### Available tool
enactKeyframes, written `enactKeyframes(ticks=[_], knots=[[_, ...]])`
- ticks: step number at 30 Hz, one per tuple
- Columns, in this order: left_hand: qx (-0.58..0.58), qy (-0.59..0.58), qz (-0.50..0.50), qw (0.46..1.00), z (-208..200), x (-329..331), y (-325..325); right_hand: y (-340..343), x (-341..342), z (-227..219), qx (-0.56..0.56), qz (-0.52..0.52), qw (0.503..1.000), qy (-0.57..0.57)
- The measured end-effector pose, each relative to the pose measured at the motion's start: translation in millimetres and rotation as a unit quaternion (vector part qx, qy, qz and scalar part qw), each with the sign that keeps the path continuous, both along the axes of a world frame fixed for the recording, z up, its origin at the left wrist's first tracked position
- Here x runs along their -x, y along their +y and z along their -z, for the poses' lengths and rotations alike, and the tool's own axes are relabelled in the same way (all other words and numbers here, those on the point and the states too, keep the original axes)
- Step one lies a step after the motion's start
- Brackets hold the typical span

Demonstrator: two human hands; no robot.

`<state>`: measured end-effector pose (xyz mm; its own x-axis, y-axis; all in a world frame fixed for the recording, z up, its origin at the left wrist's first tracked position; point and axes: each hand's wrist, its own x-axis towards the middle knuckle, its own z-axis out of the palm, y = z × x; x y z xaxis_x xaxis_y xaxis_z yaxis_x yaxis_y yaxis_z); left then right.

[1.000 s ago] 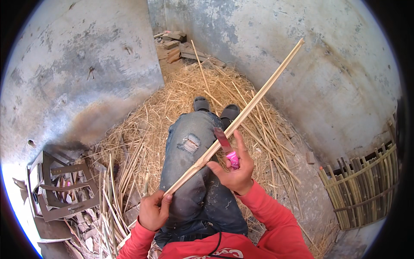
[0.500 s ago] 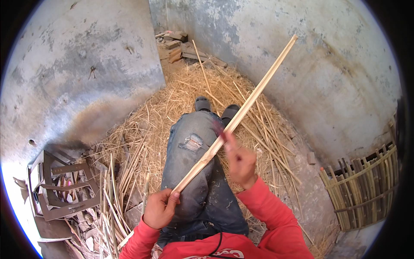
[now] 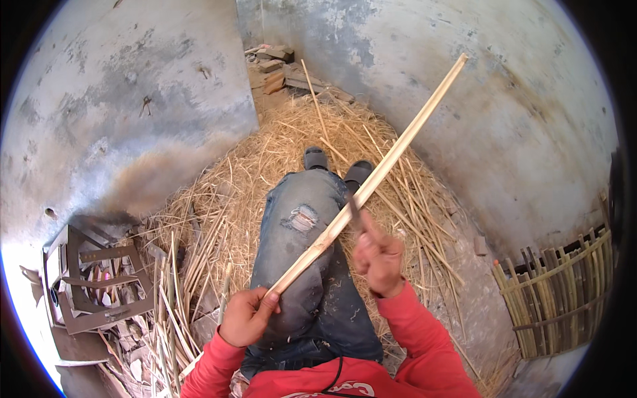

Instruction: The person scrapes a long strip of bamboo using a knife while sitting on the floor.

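Observation:
A long pale split bamboo strip (image 3: 391, 159) slants across my lap, its far end raised toward the wall at the upper right. My left hand (image 3: 249, 315) is closed on its near end, thumb on top. My right hand (image 3: 381, 259) is closed around a knife, its handle hidden in the fist. The knife's dark blade (image 3: 353, 209) lies against the strip near its middle, over my knee, and is a little blurred.
Shavings (image 3: 265, 156) and loose bamboo strips (image 3: 418, 212) cover the floor around my feet. A broken brown frame (image 3: 99, 325) stands at left. At right is a bamboo slat panel (image 3: 564, 292). Bricks (image 3: 272, 66) lie in the far corner between worn walls (image 3: 504, 119).
My right hand with the knife has shifted slightly right and nearer to me. The strip's far end has moved slightly right. My left hand keeps its hold.

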<state>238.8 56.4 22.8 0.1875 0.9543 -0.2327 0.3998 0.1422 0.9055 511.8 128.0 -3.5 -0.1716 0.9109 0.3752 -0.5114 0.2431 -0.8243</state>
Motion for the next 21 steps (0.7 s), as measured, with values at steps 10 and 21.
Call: enactKeyframes(ticks=[10, 21], knots=[[0.003, -0.007, -0.008, 1.000, -1.8, -0.3, -3.0, 13.9, -15.4, -16.3, 0.047, 0.297, 0.930, -0.212], [-0.097, 0.089, -0.070, 0.989, 7.5, -16.0, -13.9, 13.6, 13.5, -6.8, -0.144, 0.290, 0.842, -0.431]])
